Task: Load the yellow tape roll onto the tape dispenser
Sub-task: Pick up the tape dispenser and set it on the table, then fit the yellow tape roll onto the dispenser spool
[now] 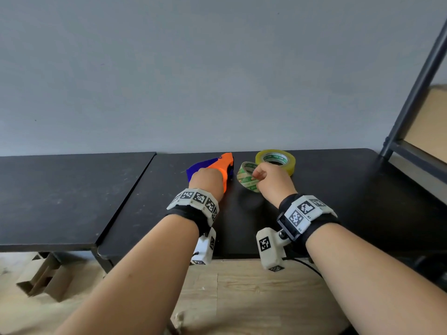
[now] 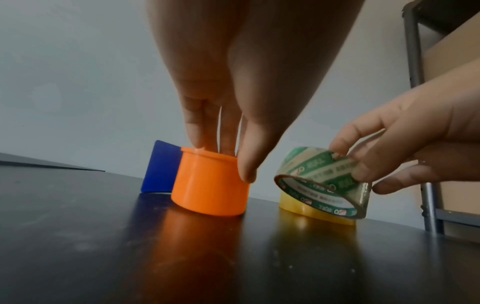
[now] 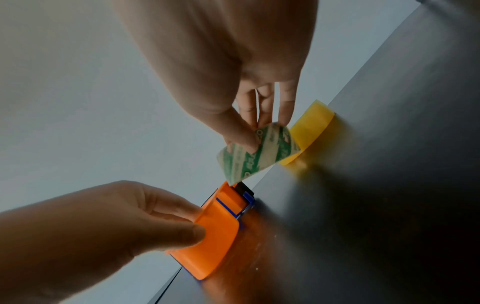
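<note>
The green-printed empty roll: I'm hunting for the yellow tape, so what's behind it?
The yellow tape roll lies flat on the black table behind it; the right hand covers its near edge.

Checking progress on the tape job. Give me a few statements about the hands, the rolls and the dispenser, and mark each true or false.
1. The right hand holds the yellow tape roll. False: it pinches the empty green-printed core.
2. The left hand grips the orange dispenser. True.
3. The yellow roll lies flat on the black table. True.
4. The yellow roll sits on the dispenser. False: it lies apart, behind the core.
</note>
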Tool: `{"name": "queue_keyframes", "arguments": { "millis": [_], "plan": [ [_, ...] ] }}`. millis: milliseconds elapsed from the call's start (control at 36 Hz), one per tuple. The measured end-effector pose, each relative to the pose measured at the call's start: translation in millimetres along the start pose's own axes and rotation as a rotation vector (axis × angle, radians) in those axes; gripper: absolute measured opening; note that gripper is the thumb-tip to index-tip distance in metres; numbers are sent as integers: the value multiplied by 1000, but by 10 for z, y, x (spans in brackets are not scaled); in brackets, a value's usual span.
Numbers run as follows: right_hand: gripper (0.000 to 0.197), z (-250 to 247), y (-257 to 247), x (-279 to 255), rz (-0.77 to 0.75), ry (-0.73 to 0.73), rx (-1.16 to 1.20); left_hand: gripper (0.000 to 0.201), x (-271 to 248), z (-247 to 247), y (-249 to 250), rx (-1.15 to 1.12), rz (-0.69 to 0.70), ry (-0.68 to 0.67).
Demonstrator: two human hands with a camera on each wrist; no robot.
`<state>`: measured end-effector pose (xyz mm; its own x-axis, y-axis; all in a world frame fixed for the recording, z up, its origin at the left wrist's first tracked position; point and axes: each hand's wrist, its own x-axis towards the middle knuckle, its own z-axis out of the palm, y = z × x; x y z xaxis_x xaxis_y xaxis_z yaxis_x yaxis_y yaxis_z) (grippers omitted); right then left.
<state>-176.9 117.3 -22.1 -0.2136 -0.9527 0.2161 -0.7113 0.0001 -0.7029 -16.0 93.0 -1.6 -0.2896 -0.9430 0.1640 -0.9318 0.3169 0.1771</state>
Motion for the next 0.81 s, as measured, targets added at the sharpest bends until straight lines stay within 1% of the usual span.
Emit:
{"name": "queue_keyframes", "arguments": {
  "millis": [111, 167, 250, 333, 417, 500, 639, 750, 805],
  "plan": [
    [34, -127, 68, -49, -19, 16, -62, 40, 59, 36, 75, 43, -16, -54],
    [35, -219, 121, -73, -18, 35, -102, 41, 103, 49, 141, -4, -13, -26],
    [37, -363, 242, -84, -4, 69, -148, 40, 145, 71, 298, -76, 32, 6],
    [38, -519, 381, -114, 40, 105, -177, 37, 178, 118, 496, -123, 72, -10],
    [35, -670, 527, -164, 109, 126, -210, 38, 185, 178, 710, -173, 83, -64],
    [33, -777, 661, -189, 167, 119, -261, 42, 195, 249, 877, -184, 83, -108],
    [30, -845, 770, -200, 244, 107, -326, 43, 205, 309, 1054, -174, 78, -145],
    [35, -837, 775, -196, 246, 70, -340, 44, 204, 311, 1092, -153, 80, -145],
    [34, -822, 755, -191, 236, 69, -364, 44, 206, 312, 1075, -141, 77, -138]
  ]
}}
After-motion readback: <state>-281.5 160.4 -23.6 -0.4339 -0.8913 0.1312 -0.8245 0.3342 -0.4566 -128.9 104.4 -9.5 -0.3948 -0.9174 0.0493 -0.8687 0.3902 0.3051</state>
